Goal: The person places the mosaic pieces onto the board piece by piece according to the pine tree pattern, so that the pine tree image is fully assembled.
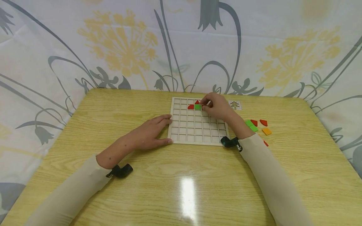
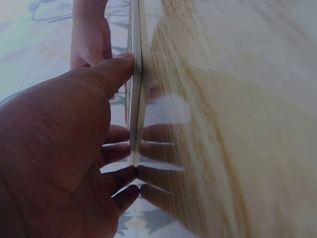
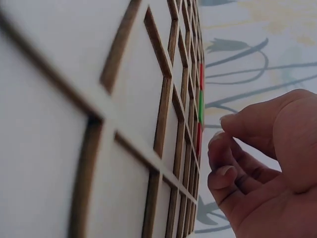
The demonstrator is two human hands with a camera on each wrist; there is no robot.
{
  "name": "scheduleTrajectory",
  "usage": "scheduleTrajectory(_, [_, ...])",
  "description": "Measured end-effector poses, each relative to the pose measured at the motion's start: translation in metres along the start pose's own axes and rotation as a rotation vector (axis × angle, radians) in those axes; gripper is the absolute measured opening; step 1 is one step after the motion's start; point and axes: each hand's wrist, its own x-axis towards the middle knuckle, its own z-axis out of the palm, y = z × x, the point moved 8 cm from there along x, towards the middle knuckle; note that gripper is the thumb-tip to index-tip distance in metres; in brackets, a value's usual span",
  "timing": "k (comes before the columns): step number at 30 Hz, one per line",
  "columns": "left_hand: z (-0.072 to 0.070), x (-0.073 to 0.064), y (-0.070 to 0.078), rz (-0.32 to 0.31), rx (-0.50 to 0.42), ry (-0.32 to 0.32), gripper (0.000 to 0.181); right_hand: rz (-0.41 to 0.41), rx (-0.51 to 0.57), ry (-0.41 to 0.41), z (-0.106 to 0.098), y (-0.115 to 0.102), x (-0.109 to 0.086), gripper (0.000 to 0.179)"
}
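Head view: I'm bracing the board (image 1: 182,138), left hand (image 1: 150,134) spread; right hand (image 1: 217,106) (pinching? I can't tell) is needing gentleness near the red triangle (image 1: 197,102).

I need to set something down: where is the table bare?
The table is bare in front of the grid board, between the sleeves; left of the board, beyond the left hand; and right of the orange tile. It's crowded just right of the board: green tiles, red tiles, pattern card.

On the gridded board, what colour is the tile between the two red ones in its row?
Green; that tile shows best in the head view.
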Motion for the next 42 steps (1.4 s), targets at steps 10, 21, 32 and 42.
scheduleTrajectory(10, [0.001,0.000,-0.001,-0.004,0.005,-0.001,0.080,-0.024,0.005,-0.023,-0.014,-0.004,-0.026,0.021])
scheduleTrajectory(21, [0.001,0.000,-0.001,-0.007,0.010,-0.002,0.080,0.008,-0.032,-0.010,-0.027,0.004,-0.049,0.021])
scheduleTrajectory(32, [0.000,0.000,0.000,-0.006,0.014,0.001,0.080,0.027,-0.053,0.028,-0.046,0.020,-0.072,0.020])
scheduleTrajectory(42, [0.000,-0.001,0.001,-0.006,0.014,-0.005,0.081,0.005,-0.088,0.040,-0.057,0.033,-0.095,0.016])
